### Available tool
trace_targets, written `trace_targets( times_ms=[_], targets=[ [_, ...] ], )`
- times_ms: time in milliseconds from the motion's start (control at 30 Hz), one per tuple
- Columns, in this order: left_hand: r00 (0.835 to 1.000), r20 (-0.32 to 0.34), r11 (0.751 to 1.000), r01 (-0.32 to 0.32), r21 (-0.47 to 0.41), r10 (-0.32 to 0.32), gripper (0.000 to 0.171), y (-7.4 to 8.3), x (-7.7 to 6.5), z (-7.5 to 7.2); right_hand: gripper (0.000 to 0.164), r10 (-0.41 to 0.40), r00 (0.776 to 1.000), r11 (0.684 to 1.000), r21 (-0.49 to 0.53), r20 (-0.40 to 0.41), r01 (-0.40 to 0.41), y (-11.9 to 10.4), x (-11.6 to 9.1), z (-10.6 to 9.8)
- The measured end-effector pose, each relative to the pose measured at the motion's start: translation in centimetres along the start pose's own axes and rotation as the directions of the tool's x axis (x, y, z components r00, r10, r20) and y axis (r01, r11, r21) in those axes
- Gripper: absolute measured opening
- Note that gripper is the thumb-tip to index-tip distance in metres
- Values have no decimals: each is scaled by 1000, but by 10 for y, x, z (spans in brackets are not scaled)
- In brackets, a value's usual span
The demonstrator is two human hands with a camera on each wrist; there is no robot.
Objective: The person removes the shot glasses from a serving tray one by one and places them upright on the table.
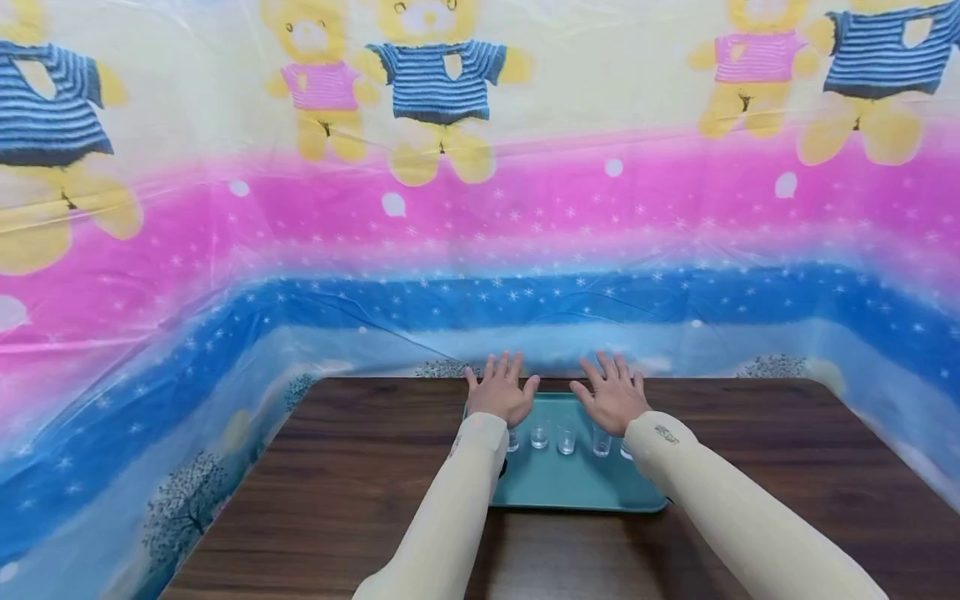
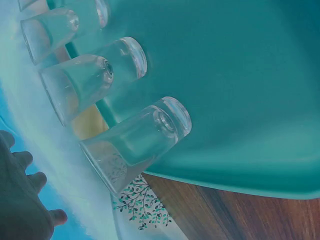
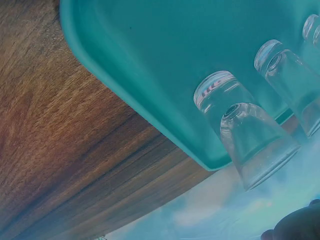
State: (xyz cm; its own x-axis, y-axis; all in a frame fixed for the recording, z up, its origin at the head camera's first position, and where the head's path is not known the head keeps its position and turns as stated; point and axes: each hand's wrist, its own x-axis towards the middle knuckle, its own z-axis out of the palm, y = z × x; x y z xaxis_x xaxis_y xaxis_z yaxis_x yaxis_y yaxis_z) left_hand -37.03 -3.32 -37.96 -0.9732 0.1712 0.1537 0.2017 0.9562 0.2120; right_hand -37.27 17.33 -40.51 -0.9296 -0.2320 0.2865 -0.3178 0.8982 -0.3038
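Observation:
Both hands are held out over a teal tray (image 1: 570, 492), fingers spread and nothing in them. My left hand (image 1: 501, 392) reaches over the tray's left side, my right hand (image 1: 615, 396) over its right side. Under and between them several clear glasses stand upright in a row, among them a short glass (image 1: 539, 437), a middle glass (image 1: 566, 440) and a taller glass (image 1: 601, 442). The left wrist view shows the end glass (image 2: 140, 145) close up, with the fingers beyond it. In the right wrist view another end glass (image 3: 245, 130) stands near the tray's corner.
The tray lies on a dark brown wooden table (image 1: 337, 483). Behind and around the table hangs a printed cloth (image 1: 525, 217) with teddy bears, pink and blue bands and small trees, close to the table's far edge.

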Motion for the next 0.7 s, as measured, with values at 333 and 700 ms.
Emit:
trace_targets(
  times_ms=[333,700],
  targets=[
    [1000,10,1000,19,8,-19,62,-12,0,2,63,-6,1000,1000,25,12,6,-1,-1,2],
    [999,1,996,-40,-79,41,63,-38,-6,-17,67,-40,998,996,84,51,35,30,-4,-7]
  ],
)
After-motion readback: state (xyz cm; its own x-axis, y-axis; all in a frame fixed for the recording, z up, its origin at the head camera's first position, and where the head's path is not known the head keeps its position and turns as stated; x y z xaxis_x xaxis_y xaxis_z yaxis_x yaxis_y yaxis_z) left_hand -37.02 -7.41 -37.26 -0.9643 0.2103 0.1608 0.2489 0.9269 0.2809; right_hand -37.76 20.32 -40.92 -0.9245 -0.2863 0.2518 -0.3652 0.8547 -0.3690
